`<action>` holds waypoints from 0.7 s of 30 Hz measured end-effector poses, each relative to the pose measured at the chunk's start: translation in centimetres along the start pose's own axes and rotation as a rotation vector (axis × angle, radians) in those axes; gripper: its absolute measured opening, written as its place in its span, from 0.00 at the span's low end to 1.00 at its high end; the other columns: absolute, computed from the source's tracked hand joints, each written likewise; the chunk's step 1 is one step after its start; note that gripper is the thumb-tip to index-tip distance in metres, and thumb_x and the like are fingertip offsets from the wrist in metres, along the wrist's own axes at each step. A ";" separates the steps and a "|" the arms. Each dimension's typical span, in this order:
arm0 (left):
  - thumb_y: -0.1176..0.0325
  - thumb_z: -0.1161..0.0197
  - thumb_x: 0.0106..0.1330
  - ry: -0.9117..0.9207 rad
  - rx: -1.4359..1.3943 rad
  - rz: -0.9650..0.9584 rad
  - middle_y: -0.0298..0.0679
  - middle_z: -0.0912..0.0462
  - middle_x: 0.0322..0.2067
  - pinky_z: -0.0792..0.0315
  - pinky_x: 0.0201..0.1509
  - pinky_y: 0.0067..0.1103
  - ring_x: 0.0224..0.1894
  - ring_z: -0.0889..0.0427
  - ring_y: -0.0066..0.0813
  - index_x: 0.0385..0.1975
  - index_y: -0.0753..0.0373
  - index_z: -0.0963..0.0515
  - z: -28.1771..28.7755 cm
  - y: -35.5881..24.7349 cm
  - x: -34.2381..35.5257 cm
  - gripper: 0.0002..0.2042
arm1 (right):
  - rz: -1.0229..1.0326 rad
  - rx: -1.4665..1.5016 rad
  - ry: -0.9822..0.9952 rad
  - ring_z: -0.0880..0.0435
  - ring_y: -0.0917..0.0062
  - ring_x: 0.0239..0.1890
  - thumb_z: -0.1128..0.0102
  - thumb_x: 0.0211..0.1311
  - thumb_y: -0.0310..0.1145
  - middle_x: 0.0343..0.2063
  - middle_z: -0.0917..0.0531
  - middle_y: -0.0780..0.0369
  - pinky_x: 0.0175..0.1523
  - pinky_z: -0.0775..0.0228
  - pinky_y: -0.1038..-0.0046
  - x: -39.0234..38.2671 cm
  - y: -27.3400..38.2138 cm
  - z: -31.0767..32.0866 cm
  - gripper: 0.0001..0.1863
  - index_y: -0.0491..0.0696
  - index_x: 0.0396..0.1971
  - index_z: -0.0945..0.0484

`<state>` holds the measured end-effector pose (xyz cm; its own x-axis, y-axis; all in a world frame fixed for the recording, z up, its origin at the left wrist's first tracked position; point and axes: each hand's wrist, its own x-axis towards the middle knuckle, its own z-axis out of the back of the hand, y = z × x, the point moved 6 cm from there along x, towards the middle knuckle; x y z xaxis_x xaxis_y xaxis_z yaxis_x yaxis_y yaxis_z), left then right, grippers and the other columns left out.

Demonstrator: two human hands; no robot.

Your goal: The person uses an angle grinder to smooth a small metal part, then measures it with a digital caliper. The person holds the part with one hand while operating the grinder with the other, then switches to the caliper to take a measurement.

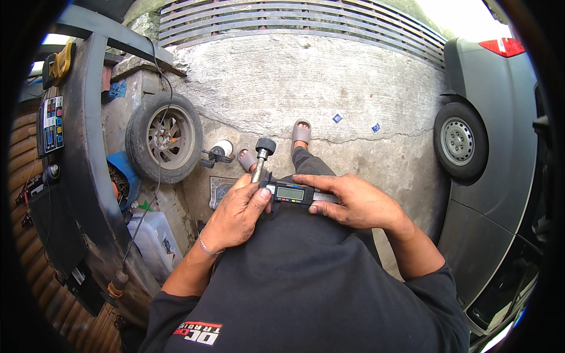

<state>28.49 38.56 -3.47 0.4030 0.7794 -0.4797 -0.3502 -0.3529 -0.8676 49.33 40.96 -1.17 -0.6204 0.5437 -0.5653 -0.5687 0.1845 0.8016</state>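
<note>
My left hand point(238, 215) grips a steel shaft with a black round head point(265, 145), held upright at waist height, with its thumb on the left end of a digital caliper point(290, 193). The caliper lies crosswise with its jaws at the shaft, just below the head. My right hand point(359, 203) is closed round the caliper's right part and beam, fingers above and thumb below the display. Whether the jaws touch the shaft is too small to tell.
A loose wheel point(141, 132), a white can point(223, 147), a blue container point(128, 170) and a plastic bin point(156, 244) stand left beside a steel frame point(94, 112) holding tools. A parked van point(494, 200) flanks the right. A metal grate point(300, 23) crosses beyond the concrete.
</note>
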 end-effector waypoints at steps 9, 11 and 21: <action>0.57 0.52 0.82 0.002 0.026 -0.017 0.46 0.28 0.39 0.29 0.50 0.30 0.41 0.23 0.38 0.30 0.67 0.22 0.1 0.0 0.0 0.21 | -0.007 -0.011 -0.009 0.11 0.57 0.43 0.34 0.67 0.35 0.42 0.12 0.50 0.50 0.23 0.64 0.0 0.2 0.0 0.31 0.52 0.70 0.29; 0.57 0.52 0.81 -0.009 0.016 -0.009 0.47 0.27 0.38 0.29 0.49 0.31 0.40 0.23 0.39 0.31 0.68 0.22 0.1 0.1 0.0 0.22 | -0.001 -0.027 -0.014 0.10 0.60 0.41 0.33 0.67 0.33 0.41 0.12 0.50 0.49 0.22 0.65 0.0 0.2 0.0 0.32 0.53 0.71 0.30; 0.56 0.52 0.81 -0.059 0.054 -0.066 0.47 0.27 0.35 0.29 0.47 0.34 0.38 0.23 0.44 0.31 0.67 0.23 1.5 -0.5 0.6 0.22 | 0.051 -0.083 -0.077 0.11 0.60 0.35 0.33 0.66 0.31 0.40 0.12 0.51 0.45 0.23 0.65 0.7 1.8 1.1 0.32 0.54 0.70 0.28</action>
<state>27.63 39.99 -3.11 0.3765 0.8298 -0.4119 -0.3702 -0.2728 -0.8880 48.47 42.59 0.04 -0.6081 0.6126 -0.5050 -0.5820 0.0886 0.8083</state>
